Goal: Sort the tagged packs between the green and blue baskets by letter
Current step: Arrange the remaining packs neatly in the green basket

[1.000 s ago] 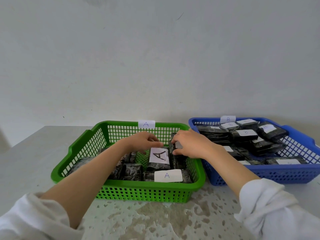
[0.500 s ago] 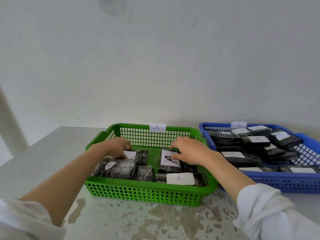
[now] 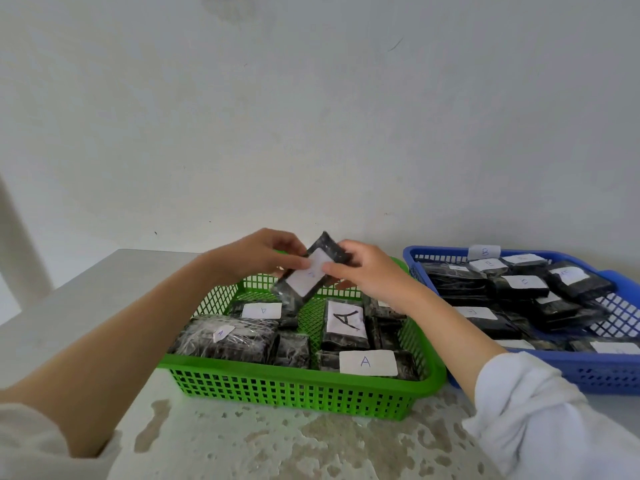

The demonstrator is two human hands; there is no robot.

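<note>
Black plastic-wrapped pack w/ white tag (image 3: 309, 271) now lifted out above green plastic mesh basket (image 3: 294, 372), pinched betw. left grip (image 3: 256, 254) & right grip (image 3: 367, 271); letter too faint, dest. undecided.

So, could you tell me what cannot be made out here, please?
Head view only:
- Tag letter on the held pack, between left hand and right hand: too faint.
- Far rim of the green basket: behind hands and pack.
- Right end of the blue basket: cut off by frame; lower tags buried.
</note>
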